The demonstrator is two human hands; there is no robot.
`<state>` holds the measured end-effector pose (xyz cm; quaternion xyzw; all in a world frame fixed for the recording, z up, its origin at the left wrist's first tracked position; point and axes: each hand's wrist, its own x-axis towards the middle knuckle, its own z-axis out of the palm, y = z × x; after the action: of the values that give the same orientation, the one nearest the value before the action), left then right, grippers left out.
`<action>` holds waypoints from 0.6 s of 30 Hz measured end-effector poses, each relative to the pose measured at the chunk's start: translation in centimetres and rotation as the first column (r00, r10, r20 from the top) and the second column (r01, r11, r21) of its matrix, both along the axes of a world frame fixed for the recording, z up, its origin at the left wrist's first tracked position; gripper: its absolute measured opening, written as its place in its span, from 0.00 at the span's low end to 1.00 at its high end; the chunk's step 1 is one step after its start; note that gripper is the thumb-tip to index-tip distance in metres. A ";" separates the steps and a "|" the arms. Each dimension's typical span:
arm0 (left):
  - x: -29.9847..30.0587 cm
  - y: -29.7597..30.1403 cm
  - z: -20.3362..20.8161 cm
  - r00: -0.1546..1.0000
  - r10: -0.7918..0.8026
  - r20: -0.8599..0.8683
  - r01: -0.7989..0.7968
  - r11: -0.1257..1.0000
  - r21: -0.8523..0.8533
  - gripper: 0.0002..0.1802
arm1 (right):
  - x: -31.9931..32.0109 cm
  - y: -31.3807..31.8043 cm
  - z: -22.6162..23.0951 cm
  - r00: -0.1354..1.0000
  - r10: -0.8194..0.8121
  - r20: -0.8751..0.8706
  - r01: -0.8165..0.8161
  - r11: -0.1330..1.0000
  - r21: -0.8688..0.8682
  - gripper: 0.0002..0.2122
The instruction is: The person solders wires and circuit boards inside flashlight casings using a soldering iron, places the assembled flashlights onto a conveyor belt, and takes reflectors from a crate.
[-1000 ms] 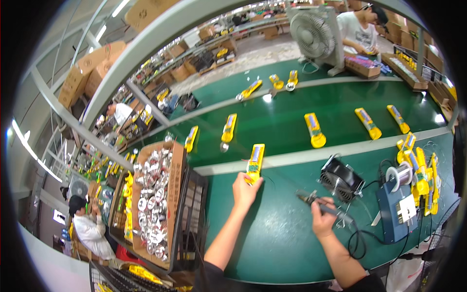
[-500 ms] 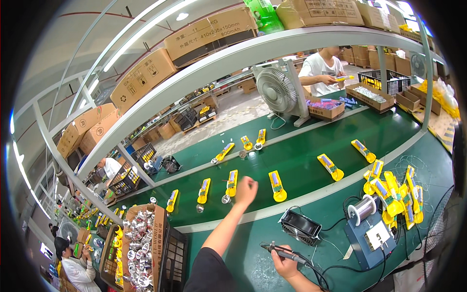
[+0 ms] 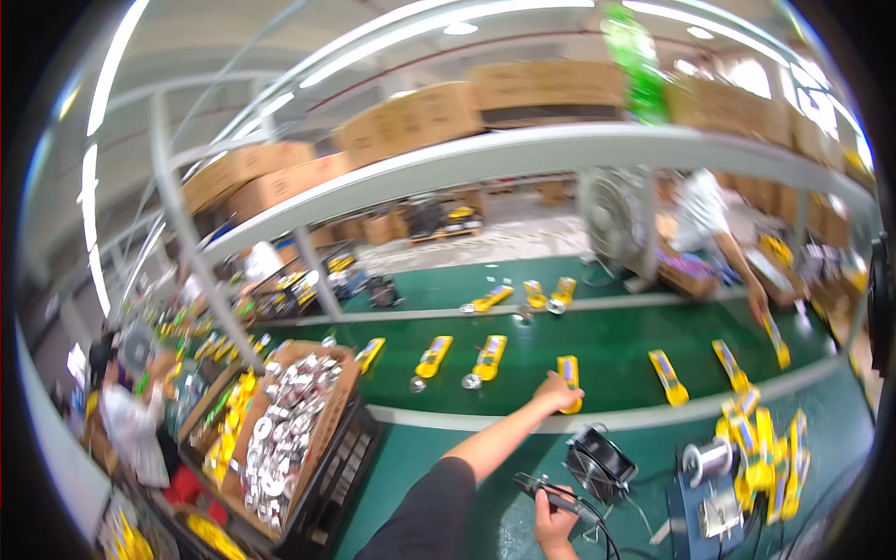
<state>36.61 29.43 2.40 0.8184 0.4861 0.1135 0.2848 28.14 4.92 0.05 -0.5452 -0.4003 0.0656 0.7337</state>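
Note:
My left hand is at a yellow torch-like casing on the green belt, with its fingers closed around the lower part. The casing holds a purple-blue cell and a green board; my fingers cover some of it. Lower down, my right hand grips a soldering iron, its tip pointing left over the bench. More yellow casings lie along the belt, including one to the right and one to the left with a round silver reflector at its end.
A black fan stands beside my right hand. Further right are a solder spool, a blue soldering station and a casing pile. At left sits a carton of silver reflectors. Across the belt, a co-worker's arm reaches over.
The view has swung and blurred. My left hand has gone from above the belt to the casing on its right. Across the belt, the co-worker's hand now reaches to a casing at the far right.

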 end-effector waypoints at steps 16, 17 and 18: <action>-18.4 -5.0 0.9 0.994 0.084 0.072 -0.096 0.980 0.174 0.29 | 0.7 0.4 -2.2 1.000 0.017 -0.001 -0.017 1.000 -0.019 0.06; -21.0 -6.2 0.2 0.995 0.064 0.072 -0.078 0.976 0.204 0.29 | 0.5 0.2 -2.0 0.998 0.052 -0.040 -0.054 0.997 -0.053 0.06; -23.3 -8.2 0.7 0.994 0.085 0.065 -0.096 0.979 0.183 0.27 | 1.1 0.3 -2.3 0.998 0.057 -0.038 -0.059 0.997 -0.055 0.06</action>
<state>13.36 21.26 3.07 0.8148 0.5017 0.1944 0.2157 29.21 5.24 -2.28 -0.5525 -0.4006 0.1081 0.7229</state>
